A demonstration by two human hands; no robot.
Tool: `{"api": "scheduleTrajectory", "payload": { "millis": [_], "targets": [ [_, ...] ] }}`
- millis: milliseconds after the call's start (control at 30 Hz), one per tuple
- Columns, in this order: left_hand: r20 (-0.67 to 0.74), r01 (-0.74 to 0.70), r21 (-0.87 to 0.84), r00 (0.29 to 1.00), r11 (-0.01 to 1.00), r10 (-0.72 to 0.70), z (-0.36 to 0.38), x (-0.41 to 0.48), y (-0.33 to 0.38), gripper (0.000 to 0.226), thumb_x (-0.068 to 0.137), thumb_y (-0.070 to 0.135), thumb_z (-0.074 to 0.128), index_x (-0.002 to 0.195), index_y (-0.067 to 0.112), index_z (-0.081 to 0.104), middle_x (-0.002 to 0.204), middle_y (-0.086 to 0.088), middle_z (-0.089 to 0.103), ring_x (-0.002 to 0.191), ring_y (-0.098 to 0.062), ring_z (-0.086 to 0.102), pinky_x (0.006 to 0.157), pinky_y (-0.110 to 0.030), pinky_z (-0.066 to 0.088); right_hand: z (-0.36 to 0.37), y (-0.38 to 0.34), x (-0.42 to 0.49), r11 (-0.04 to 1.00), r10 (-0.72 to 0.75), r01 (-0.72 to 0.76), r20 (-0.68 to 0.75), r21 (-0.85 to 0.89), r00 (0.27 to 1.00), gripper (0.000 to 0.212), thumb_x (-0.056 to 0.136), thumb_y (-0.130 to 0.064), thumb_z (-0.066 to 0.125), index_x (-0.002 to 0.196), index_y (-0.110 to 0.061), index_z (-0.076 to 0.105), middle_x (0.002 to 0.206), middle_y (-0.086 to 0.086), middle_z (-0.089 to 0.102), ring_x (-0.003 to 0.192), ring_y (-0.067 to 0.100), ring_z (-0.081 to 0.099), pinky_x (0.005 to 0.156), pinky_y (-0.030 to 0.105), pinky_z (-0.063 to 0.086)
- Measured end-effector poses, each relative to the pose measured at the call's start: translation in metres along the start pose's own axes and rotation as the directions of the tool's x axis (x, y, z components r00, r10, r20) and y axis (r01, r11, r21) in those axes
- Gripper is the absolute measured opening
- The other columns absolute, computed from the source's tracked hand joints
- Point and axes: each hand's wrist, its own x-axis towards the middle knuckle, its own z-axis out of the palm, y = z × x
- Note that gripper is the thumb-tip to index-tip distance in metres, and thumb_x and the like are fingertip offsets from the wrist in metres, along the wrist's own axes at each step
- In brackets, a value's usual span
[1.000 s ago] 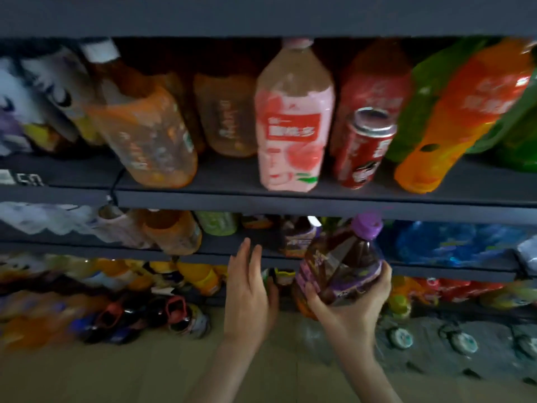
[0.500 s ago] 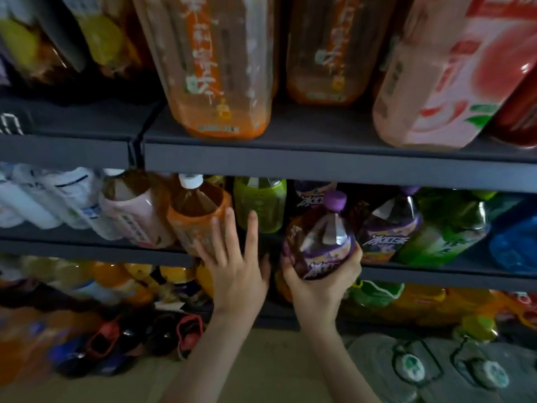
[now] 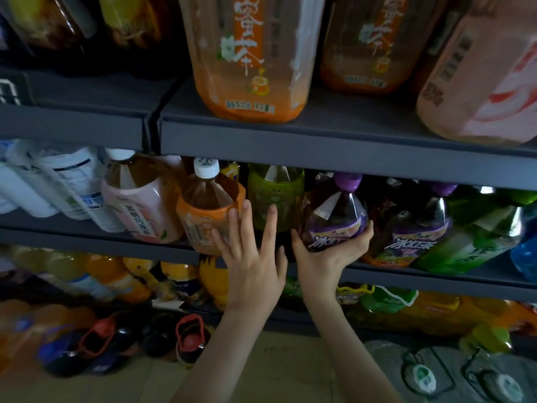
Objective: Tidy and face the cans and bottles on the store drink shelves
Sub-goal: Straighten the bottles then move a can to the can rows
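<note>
Nearest are two bare forearms, which rise from the bottom edge over the pale floor (image 3: 261,370). The left hand (image 3: 253,270) is wide open, its fingers (image 3: 246,221) straight and spread. Two fingertips lie over the label of the orange-label bottle (image 3: 207,210) with a white cap. One more lies over the green bottle (image 3: 274,196) behind it. I cannot tell if they press on them.

Just to the right of it, the right hand (image 3: 328,257) holds the purple-capped bottle (image 3: 334,212) from below. The thumb is curled on the bottle's left side and the fingers wrap round its right side. This bottle is at the front edge of the middle shelf (image 3: 436,282), between the green bottle and a second purple-capped bottle (image 3: 415,228). The hand hides its base.

Further left of the left hand stands a pink-label bottle (image 3: 139,205). Above both hands is the upper shelf (image 3: 290,141), and a large orange bottle (image 3: 250,59) stands on it.
</note>
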Motion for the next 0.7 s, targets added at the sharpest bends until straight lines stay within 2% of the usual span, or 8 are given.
{"api": "scheduleTrajectory", "payload": {
  "millis": [67, 233, 333, 433, 567, 633, 700],
  "targets": [
    [0.012, 0.01, 0.001, 1.0, 1.0, -0.01, 0.001, 0.0, 0.003, 0.074, 0.085, 0.031, 0.062, 0.148, 0.018, 0.024, 0.154, -0.021, 0.008, 0.142, -0.042, 0.009, 0.108, -0.066, 0.012, 0.002, 0.003, 0.007, 0.999, 0.003, -0.003, 0.021, -0.034, 1.0, 0.123, 0.062, -0.017, 0.088, 0.147, 0.001, 0.001, 0.148, 0.02, 0.012, 0.137, 0.018, 0.009, 0.11, 0.014, 0.007],
    [0.114, 0.051, -0.034, 0.992, 0.998, -0.047, -0.021, 0.0, 0.016, 0.077, 0.081, 0.029, 0.065, 0.146, 0.014, 0.027, 0.153, -0.02, 0.009, 0.142, -0.041, 0.009, 0.108, -0.067, 0.015, -0.011, -0.012, 0.006, 0.983, 0.105, -0.085, 0.116, -0.162, 0.988, 0.128, 0.066, -0.025, 0.086, 0.148, -0.004, -0.009, 0.153, 0.02, 0.006, 0.143, 0.03, 0.005, 0.116, 0.038, 0.01],
    [0.195, 0.082, -0.045, 0.978, 0.996, -0.072, -0.051, 0.003, 0.022, 0.074, 0.08, 0.026, 0.066, 0.144, 0.011, 0.03, 0.152, -0.021, 0.016, 0.141, -0.038, 0.013, 0.109, -0.063, 0.018, -0.03, -0.038, -0.002, 0.942, 0.133, -0.073, 0.164, -0.327, 0.977, 0.116, 0.075, -0.017, 0.079, 0.149, -0.004, -0.009, 0.153, 0.024, 0.007, 0.141, 0.034, 0.007, 0.115, 0.045, 0.012],
    [0.282, 0.124, -0.055, 0.954, 0.991, -0.104, -0.093, 0.008, 0.03, 0.069, 0.08, 0.021, 0.066, 0.141, 0.007, 0.037, 0.148, -0.022, 0.03, 0.138, -0.039, 0.023, 0.109, -0.059, 0.027, -0.055, -0.075, -0.015, 0.917, 0.156, -0.058, 0.222, -0.395, 0.962, 0.093, 0.081, -0.009, 0.07, 0.15, -0.004, 0.007, 0.148, 0.022, 0.02, 0.135, 0.034, 0.017, 0.11, 0.044, 0.021],
    [0.445, 0.193, -0.06, 0.884, 0.979, -0.146, -0.166, 0.021, 0.041, 0.058, 0.087, 0.016, 0.058, 0.14, 0.005, 0.038, 0.142, -0.02, 0.038, 0.131, -0.039, 0.036, 0.106, -0.05, 0.036, -0.084, -0.135, -0.021, 0.936, 0.105, 0.07, 0.461, -0.346, 0.881, 0.045, 0.088, -0.007, 0.06, 0.131, -0.003, 0.045, 0.128, 0.016, 0.048, 0.121, 0.033, 0.042, 0.096, 0.037, 0.038],
    [0.466, 0.205, -0.055, 0.871, 0.977, -0.157, -0.208, 0.029, 0.046, 0.05, 0.087, 0.016, 0.057, 0.135, 0.005, 0.044, 0.133, -0.017, 0.048, 0.119, -0.037, 0.048, 0.096, -0.045, 0.045, -0.1, -0.174, -0.025, 0.943, 0.042, 0.153, 0.561, -0.295, 0.827, 0.032, 0.089, -0.008, 0.057, 0.121, -0.004, 0.054, 0.119, 0.013, 0.054, 0.112, 0.03, 0.05, 0.088, 0.033, 0.042],
    [0.451, 0.166, -0.042, 0.883, 0.985, -0.13, -0.249, 0.038, 0.051, 0.049, 0.075, 0.013, 0.072, 0.121, 0.005, 0.057, 0.115, -0.015, 0.061, 0.098, -0.032, 0.062, 0.079, -0.038, 0.053, -0.112, -0.214, -0.031, 0.941, -0.021, 0.237, 0.655, -0.243, 0.755, 0.031, 0.089, -0.004, 0.055, 0.12, -0.003, 0.055, 0.116, 0.013, 0.056, 0.11, 0.029, 0.052, 0.086, 0.033, 0.042]
  ]
}}
